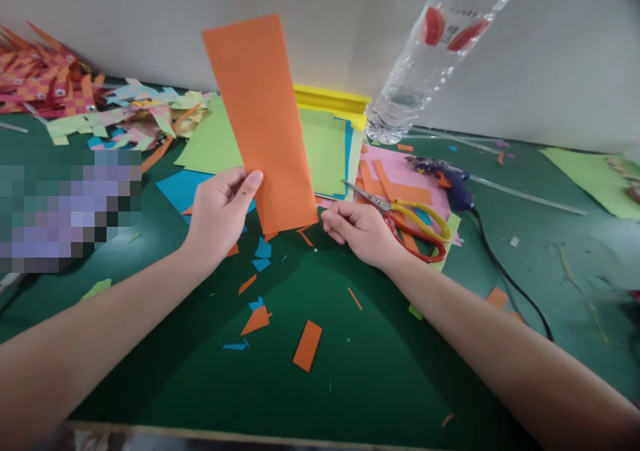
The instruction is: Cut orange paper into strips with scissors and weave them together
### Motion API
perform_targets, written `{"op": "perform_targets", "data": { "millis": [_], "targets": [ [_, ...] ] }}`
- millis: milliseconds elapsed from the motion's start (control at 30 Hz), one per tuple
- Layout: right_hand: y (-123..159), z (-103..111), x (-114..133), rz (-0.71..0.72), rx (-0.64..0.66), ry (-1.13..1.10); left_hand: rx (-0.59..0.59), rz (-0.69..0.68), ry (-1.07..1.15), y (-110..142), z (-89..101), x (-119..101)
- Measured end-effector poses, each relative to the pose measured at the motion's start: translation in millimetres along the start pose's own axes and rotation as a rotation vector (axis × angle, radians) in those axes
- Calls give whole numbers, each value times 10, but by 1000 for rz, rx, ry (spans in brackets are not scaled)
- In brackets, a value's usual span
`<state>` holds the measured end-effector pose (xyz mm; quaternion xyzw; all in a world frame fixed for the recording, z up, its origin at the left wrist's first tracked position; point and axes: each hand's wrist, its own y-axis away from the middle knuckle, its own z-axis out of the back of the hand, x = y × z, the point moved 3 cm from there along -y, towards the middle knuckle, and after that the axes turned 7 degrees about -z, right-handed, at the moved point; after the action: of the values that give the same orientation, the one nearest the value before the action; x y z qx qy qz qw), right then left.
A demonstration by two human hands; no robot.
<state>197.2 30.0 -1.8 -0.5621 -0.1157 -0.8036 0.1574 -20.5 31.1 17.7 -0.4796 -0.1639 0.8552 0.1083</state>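
My left hand (220, 211) pinches the lower left edge of a tall orange paper strip (263, 114) and holds it upright above the green table (320, 371). My right hand (357, 232) sits at the strip's lower right corner, fingers curled, its fingertips close to the paper; a grip there cannot be made out. Scissors (413, 221) with yellow and red handles lie just right of that hand, blades pointing left.
Green, blue and pink paper sheets (325, 151) lie stacked behind the strip, with a yellow box (333, 99). A clear plastic bottle (430, 57) stands at back right, a glue gun (450, 177) with a black cord beside it. Woven paper pieces (75, 97) pile at left. Scraps litter the table.
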Motion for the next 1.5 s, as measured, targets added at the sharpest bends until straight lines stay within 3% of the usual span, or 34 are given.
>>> {"op": "perform_targets", "data": {
  "millis": [100,233,333,433,533,567,667,733,833,933,1000,1200,1400,1500],
  "targets": [
    [15,6,5,8,-61,-21,66,13,104,-86,49,65],
    [63,6,-6,33,-184,-78,285,95,27,-205,147,175],
    [108,-4,0,84,-260,-68,394,68,-72,-284,285,212],
    [146,18,42,156,-343,-34,552,52,-220,-345,403,212],
    [170,106,147,227,-445,18,788,51,-291,-346,412,162],
    [175,152,197,237,-482,30,780,21,-335,-344,402,127],
    [213,325,397,290,-600,67,494,-199,-473,-293,328,-41],
    [258,449,525,326,-639,144,502,-375,-461,-151,171,-154],
    [357,628,584,303,-661,514,606,-510,-499,102,-75,-239],
    [501,772,450,374,-708,1056,724,-589,-552,287,-237,-240],
    [570,866,244,294,-666,1242,785,-625,-576,346,-285,-212],
    [636,1066,-274,-84,-508,1214,895,-666,-551,353,-273,-159],
    [649,1130,-364,-240,-472,1042,891,-724,-517,334,-250,-196],
    [672,1118,-379,-246,-435,1041,861,-715,-531,334,-256,-217]
  ]
}}
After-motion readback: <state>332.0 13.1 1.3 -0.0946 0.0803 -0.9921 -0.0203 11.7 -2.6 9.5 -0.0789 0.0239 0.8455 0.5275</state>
